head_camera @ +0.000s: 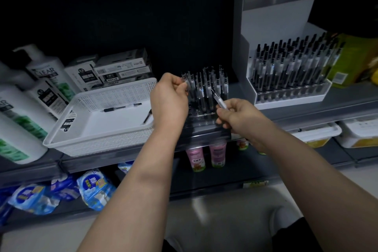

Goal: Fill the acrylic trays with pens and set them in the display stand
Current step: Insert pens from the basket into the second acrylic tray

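Note:
A clear acrylic tray (204, 122) stands on the shelf in the middle, with several pens (206, 84) upright in its back rows. My left hand (169, 98) pinches the top of a pen at the tray's left side. My right hand (237, 114) holds a single clear pen (219, 100), tilted with its black tip pointing up and left over the tray. At the right stands the white display stand (272, 26), and in it sits a tray full of pens (292, 65).
A white perforated basket (98, 129) left of the tray holds two loose pens (120, 107). Pen boxes (120, 67) and shampoo bottles (47, 73) stand behind and to the left. Pink bottles (206, 155) and blue packets (61, 192) fill the lower shelves.

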